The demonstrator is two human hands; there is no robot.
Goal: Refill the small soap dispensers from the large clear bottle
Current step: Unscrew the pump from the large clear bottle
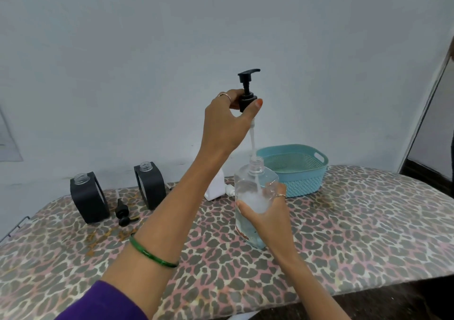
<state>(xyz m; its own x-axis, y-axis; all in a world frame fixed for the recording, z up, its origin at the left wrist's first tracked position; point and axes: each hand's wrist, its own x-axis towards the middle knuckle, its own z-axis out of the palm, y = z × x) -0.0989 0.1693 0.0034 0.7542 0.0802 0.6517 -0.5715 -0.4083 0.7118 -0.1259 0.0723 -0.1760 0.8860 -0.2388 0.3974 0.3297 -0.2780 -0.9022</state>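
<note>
Leopard-print cloth covers the tabletop (344,221) that fills the lower half of the frame, and everything for the job is laid out along its far edge, within reach but out of the working space. At centre right a teal plastic basket (296,169) sits back by the wall, likely the carrier for these things.

In front of it, near the middle of the frame, the large clear bottle (254,196) stands on the cloth, roughly half full of clear liquid. The right hand (267,211) steadies it, the fingers wrapped round the body with the thumb across the front, so the bottle cannot tip as its top comes out. Above it, the left hand (227,120) holds the black pump head (248,91) by the collar, thumb and fingers pinched on it. The white dip tube (253,140) hangs straight down with its lower end inside the neck, probably so that drips fall back into the bottle. My guess is that the mouth is being opened for pouring.

At centre left, two small soap dispensers in black sleeves wait upright with their threaded necks bare: the left dispenser (88,196) and, nearer the middle, the right dispenser (149,184). I cannot tell how full they are. Between them a small black pump (121,209) lies on its side, with what looks like a second just below it, set down so the necks stay open for filling. A white object (216,187) lies behind the left forearm, mostly hidden.
</note>
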